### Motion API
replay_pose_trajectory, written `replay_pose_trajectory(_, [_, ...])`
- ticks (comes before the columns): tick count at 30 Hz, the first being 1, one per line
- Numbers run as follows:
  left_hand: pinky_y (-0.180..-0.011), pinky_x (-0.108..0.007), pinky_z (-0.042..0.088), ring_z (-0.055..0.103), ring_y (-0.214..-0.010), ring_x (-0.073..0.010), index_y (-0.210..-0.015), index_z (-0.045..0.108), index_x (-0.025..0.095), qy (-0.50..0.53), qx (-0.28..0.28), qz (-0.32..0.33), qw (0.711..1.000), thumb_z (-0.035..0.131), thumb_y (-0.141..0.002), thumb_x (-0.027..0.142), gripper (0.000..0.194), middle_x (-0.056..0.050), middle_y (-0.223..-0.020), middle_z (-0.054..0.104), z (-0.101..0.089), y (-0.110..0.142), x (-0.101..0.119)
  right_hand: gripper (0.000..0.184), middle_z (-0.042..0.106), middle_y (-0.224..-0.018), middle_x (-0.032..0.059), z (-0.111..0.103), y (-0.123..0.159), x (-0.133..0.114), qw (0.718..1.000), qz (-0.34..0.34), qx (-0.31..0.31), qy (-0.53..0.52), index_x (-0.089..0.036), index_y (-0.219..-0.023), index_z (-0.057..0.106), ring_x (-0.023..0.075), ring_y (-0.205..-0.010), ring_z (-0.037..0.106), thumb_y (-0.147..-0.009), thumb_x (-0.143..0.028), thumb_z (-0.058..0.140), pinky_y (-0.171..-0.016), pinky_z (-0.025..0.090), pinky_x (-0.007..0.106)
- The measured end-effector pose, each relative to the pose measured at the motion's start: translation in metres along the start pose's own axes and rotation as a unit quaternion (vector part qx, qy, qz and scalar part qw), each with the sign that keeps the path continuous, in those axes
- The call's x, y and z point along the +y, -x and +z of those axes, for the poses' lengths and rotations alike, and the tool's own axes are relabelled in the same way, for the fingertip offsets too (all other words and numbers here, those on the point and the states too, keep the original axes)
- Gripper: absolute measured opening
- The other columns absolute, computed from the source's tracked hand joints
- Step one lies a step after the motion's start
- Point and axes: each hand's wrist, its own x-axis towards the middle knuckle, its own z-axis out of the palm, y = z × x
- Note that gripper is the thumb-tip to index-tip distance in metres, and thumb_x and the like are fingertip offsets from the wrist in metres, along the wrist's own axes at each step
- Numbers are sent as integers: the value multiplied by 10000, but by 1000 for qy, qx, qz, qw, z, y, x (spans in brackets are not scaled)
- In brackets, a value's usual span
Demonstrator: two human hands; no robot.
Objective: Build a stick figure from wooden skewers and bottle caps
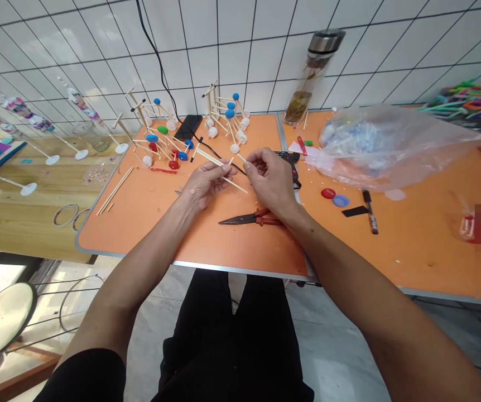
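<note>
My left hand [205, 183] and my right hand [269, 177] meet above the orange table [148, 223]. The left fingers are closed round a thin wooden stick [236, 186] that slants across between the hands. The right hand pinches a short stick end near its fingertips. Red-handled pliers [251, 218] lie on the table just below my right wrist. Behind my hands stand two stick-and-bottle-cap models [163, 142], [226, 120] with blue, red, green and white caps.
A black glue gun [288, 159] lies behind my right hand. A clear plastic bag [385, 145], loose red and blue caps [335, 197], a marker [370, 212], a phone [188, 127], a glass bottle [311, 75], spare sticks [115, 191]. A wooden table stands at the left.
</note>
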Motion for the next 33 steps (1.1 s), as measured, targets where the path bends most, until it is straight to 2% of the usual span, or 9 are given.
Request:
replay_pose_trajectory(19, [-697, -208, 552, 742, -724, -104, -959, 788, 189, -27, -5, 35, 999, 943, -815, 186, 212, 7, -807, 826, -4, -2, -1, 101, 715, -863, 21, 0, 1, -4, 999, -17, 1, 32, -254, -873, 647, 214, -800, 647, -947, -192, 679, -771, 489, 376])
replay_pose_trajectory(33, [-706, -209, 535, 737, -733, -104, -959, 779, 193, -39, -3, 31, 999, 955, -824, 211, 222, 6, -823, 824, -4, -1, 0, 99, 712, -849, 23, 2, 2, -4, 999, -20, 3, 38, -256, -868, 652, 212, -787, 631, -930, -180, 663, -752, 471, 376])
